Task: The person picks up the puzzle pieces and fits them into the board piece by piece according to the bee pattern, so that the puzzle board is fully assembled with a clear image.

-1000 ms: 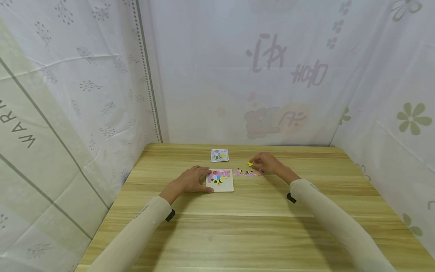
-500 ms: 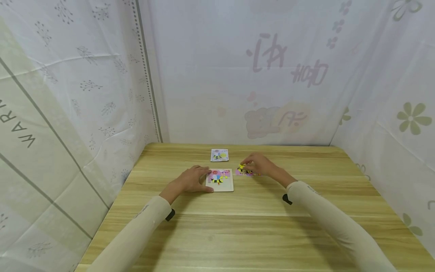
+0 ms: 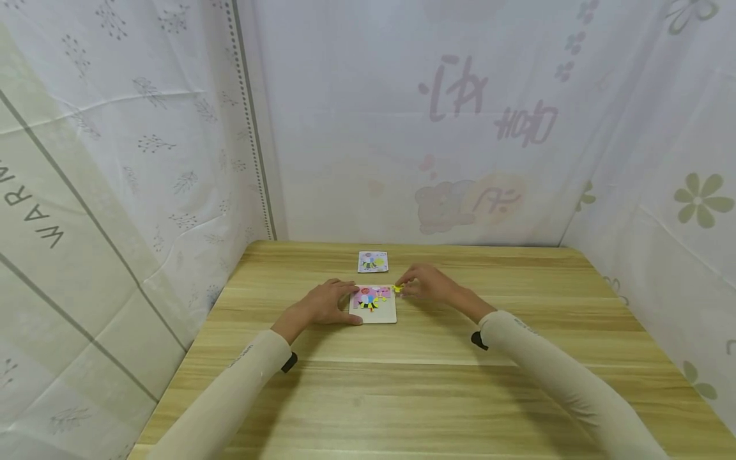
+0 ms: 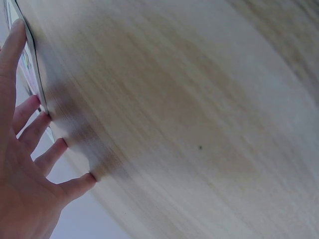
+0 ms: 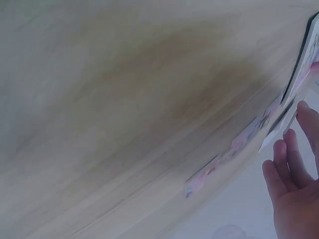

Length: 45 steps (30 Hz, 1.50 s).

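A square puzzle board (image 3: 381,317) lies flat on the table, its bee picture partly filled in at the top and left. My left hand (image 3: 324,303) rests at the board's left side, thumb on the near corner and fingers spread along the edge. At the far right corner of the board, my right hand (image 3: 432,285) pinches a yellow puzzle piece (image 3: 397,289) between thumb and fingertips. In the right wrist view that piece (image 5: 290,122) appears edge-on. Loose pink puzzle pieces (image 5: 202,177) lie in a row near the right hand, which hides them in the head view.
A small bee picture card (image 3: 373,262) lies behind the board. The wooden table (image 3: 368,396) stretches toward me and to both sides. Printed cloth (image 3: 345,128) hangs at its back and sides.
My right hand has carried the yellow puzzle piece left, over the loose pieces, to the board's far right corner. The left hand stays on the board's left edge.
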{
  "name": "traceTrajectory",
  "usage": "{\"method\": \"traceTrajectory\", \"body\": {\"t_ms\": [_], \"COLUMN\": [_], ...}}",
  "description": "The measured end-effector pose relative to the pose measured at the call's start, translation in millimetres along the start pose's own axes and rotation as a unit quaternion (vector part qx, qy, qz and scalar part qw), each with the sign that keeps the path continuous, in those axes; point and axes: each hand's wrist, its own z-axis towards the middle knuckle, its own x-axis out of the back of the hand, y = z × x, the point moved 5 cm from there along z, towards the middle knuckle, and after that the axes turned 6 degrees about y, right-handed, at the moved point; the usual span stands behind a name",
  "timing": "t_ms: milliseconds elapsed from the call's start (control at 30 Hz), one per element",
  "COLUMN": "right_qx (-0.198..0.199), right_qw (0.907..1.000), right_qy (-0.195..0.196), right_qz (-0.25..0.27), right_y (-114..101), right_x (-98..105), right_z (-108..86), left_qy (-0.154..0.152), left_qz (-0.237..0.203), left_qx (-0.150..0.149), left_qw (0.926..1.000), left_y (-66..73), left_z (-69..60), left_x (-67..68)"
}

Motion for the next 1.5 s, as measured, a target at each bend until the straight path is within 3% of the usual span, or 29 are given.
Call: {"method": "traceTrajectory", "body": {"t_ms": [267, 633, 1233, 1500], "right_qx": [-0.014, -0.003, 0.03, 0.019], "right_qw": [0.9997, 0.9994, 0.9975, 0.996], "right_qy": [-0.018, -0.034, -0.055, -0.073], "right_qz": [-0.003, 0.006, -0.033, -0.049], "right_y": [-6.6, -16.3, -28.1, -30.7], "right_x": [-8.8, -17.1, -32.7, -34.1], "right_z": [1.3, 2.7, 11.4, 14.6], "left_qy": [-0.004, -0.008, -0.007, -0.004], "left_qz": [-0.001, -0.004, 0.003, 0.004], "left_qx": [0.001, 0.004, 0.004, 0.002], "left_qw": [1.0, 1.0, 1.0, 1.0], "left_y": [-0.7, -0.5, -0.2, -0.2], "left_z": [0.3, 0.3, 1.4, 1.1], "left_x": [-1.6, -2.8, -1.0, 0.7]}}
